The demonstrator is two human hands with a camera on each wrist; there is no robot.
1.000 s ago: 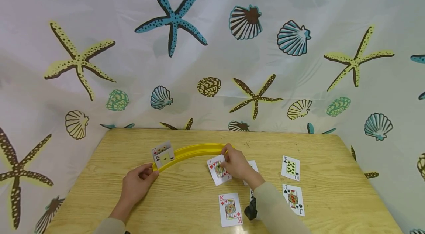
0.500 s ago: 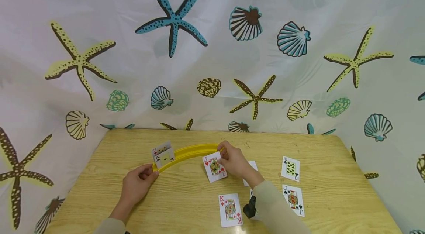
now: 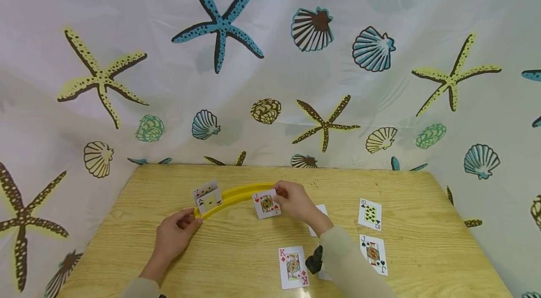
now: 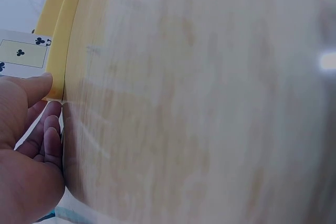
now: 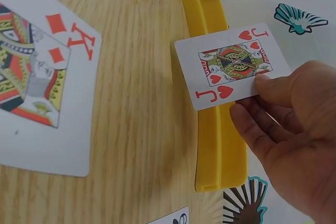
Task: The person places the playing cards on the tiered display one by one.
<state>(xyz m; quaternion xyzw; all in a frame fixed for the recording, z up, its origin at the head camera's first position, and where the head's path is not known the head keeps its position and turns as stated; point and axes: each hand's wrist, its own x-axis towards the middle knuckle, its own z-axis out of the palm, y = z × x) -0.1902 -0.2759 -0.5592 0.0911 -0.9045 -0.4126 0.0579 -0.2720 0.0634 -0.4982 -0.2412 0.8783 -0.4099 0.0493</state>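
A curved yellow card holder (image 3: 243, 192) lies on the wooden table. My left hand (image 3: 175, 237) pinches its left end between thumb and fingers, right beside an ace of clubs (image 4: 22, 54) that stands in it. Behind the ace stands a red seven (image 3: 205, 188). My right hand (image 3: 296, 201) holds a jack of hearts (image 5: 231, 66) by one side, thumb on its face. In the right wrist view this card overlaps the holder's grooved body, close over its right half. The holder's right end (image 5: 220, 177) shows past the fingers there.
A king of diamonds (image 3: 293, 267) lies face up nearest the middle front. Further right are a ten of clubs (image 3: 370, 214) and a jack of spades (image 3: 374, 254). Two more cards are partly hidden by my right arm. A patterned curtain (image 3: 262, 77) stands behind the table.
My right hand has carried the jack of hearts leftward and up from near the holder's right end to in front of the holder. The left hand has stayed in place.
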